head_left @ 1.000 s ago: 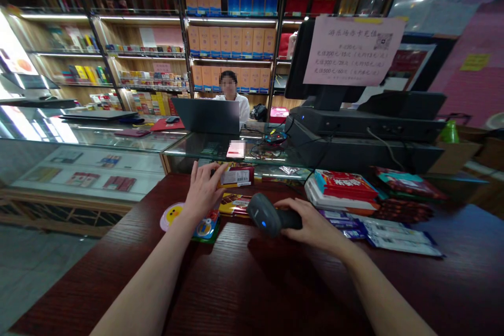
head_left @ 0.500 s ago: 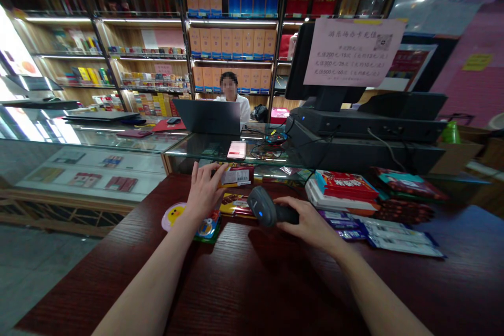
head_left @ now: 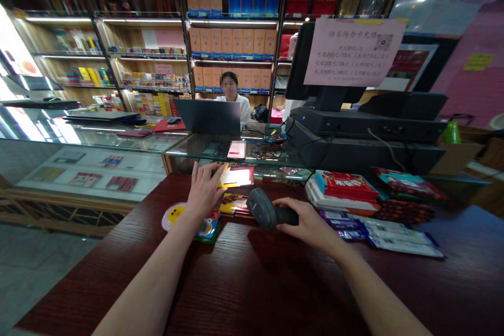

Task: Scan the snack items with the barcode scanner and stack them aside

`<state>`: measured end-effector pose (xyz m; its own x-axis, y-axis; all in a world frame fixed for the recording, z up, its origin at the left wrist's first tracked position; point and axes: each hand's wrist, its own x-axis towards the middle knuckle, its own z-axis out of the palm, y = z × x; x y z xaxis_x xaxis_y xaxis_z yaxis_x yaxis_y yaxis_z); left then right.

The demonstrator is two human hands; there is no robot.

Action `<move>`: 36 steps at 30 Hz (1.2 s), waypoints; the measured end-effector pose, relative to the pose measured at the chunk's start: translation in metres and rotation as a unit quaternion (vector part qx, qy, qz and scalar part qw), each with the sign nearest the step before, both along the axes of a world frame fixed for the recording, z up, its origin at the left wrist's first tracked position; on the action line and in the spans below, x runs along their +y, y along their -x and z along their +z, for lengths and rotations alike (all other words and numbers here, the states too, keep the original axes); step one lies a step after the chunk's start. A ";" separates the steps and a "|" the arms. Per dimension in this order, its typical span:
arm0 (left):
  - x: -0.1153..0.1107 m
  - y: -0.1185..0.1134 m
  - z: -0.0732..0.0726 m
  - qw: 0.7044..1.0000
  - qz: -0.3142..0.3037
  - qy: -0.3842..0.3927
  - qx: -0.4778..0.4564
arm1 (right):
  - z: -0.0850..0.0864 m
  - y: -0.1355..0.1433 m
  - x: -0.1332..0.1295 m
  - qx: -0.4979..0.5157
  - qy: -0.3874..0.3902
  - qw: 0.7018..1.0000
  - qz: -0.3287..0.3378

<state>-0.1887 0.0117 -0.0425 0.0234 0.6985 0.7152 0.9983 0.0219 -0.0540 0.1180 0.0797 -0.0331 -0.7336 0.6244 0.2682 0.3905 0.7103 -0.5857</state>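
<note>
My left hand (head_left: 205,189) is closed on the left end of a red and yellow chocolate bar (head_left: 239,176), whose pale label side faces me and is brightly lit. In my right hand (head_left: 301,219) is the handle of a black barcode scanner (head_left: 261,208) with a small blue light, its head toward the bar. A second yellow chocolate bar (head_left: 235,205) lies on the dark wooden counter (head_left: 252,283) beneath. Partly under my left wrist are a round package with a yellow duck (head_left: 174,214) and a blue package (head_left: 210,228).
Right of the scanner lie red and white boxes (head_left: 346,189), purple packets (head_left: 342,224) and silvery-white packets (head_left: 401,239). A monitor (head_left: 299,63) with a pink notice stands behind them. Past the glass case, a person (head_left: 232,95) sits behind a laptop (head_left: 210,116).
The chocolate bar's label has turned bright under light, where its barcode showed before. Both hands and the scanner have hardly moved.
</note>
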 end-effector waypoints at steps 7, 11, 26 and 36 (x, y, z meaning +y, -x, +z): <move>0.000 -0.001 0.002 1.000 0.009 -0.002 0.011 | -0.002 -0.005 -0.002 -0.064 0.025 0.997 0.022; -0.002 -0.003 0.004 1.000 0.007 0.001 0.003 | -0.001 -0.005 0.000 -0.035 0.003 0.999 0.039; -0.002 -0.003 0.004 1.000 0.010 0.002 0.005 | 0.004 -0.006 0.003 0.021 0.015 1.000 0.005; -0.001 -0.002 0.003 1.000 0.004 -0.001 -0.006 | 0.002 -0.007 0.004 0.013 0.013 1.000 0.004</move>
<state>-0.1870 0.0107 -0.0396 0.0090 0.6972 0.7168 0.9987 0.0295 -0.0412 0.1247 0.0839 -0.0307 -0.7318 0.6251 0.2714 0.3683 0.6978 -0.6144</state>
